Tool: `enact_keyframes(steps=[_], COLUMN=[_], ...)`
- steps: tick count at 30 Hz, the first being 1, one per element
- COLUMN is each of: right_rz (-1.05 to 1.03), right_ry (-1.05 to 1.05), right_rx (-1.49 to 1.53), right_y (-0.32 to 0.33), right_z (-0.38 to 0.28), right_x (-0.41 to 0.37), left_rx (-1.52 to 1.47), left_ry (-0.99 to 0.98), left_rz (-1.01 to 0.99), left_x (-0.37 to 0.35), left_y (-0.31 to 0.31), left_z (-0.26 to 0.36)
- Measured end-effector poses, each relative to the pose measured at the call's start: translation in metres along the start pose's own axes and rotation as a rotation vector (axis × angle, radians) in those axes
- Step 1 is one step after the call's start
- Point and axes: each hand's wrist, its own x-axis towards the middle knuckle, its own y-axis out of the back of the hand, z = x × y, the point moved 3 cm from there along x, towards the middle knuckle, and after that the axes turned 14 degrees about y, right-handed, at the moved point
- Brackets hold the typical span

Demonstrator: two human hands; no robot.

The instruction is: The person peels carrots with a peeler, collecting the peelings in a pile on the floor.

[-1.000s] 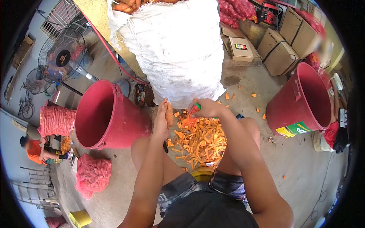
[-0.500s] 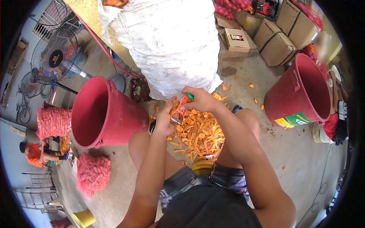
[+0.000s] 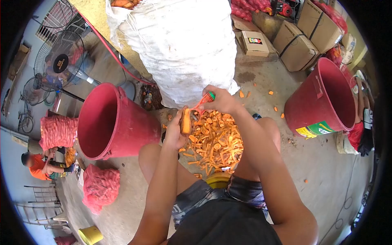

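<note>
My left hand [image 3: 175,132] grips an orange carrot [image 3: 186,121], held upright in front of me. My right hand [image 3: 220,101] holds a red peeler with a green end [image 3: 204,100], its blade at the carrot's top end. Below both hands a heap of orange carrot peelings [image 3: 214,143] lies on the concrete floor between my knees. A tall white woven sack [image 3: 183,45] with carrots at its open top stands just beyond my hands.
A red bucket [image 3: 118,122] stands at my left and another red bucket [image 3: 322,102] at my right. Cardboard boxes [image 3: 294,45] sit behind. Red mesh bags [image 3: 100,185] and a standing fan [image 3: 61,61] are at left, where a person in orange [image 3: 38,163] crouches.
My right hand has drawn the peeler up from low on the carrot to its top end. My left hand has kept the carrot and shifted it slightly.
</note>
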Motion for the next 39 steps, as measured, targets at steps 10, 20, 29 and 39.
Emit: enact_keyframes(steps=[10, 20, 29, 39], right_rz=[-0.022, -0.108, -0.004, -0.112], right_ry=[-0.113, 0.116, 0.120, 0.220], right_rx=[0.154, -0.072, -0.186, -0.010], right_y=[0.011, -0.008, 0.009, -0.015], right_z=[0.008, -0.008, 0.006, -0.017], right_x=[0.000, -0.009, 0.001, -0.012], left_rx=[0.073, -0.023, 0.090, 0.024], left_ry=[0.077, 0.044, 0.074, 0.027], left_rz=[0.060, 0.106, 0.081, 0.068], left_x=[0.003, 0.013, -0.003, 0.021], left_y=[-0.002, 0.016, -0.008, 0.015], left_z=[-0.008, -0.007, -0.007, -0.010])
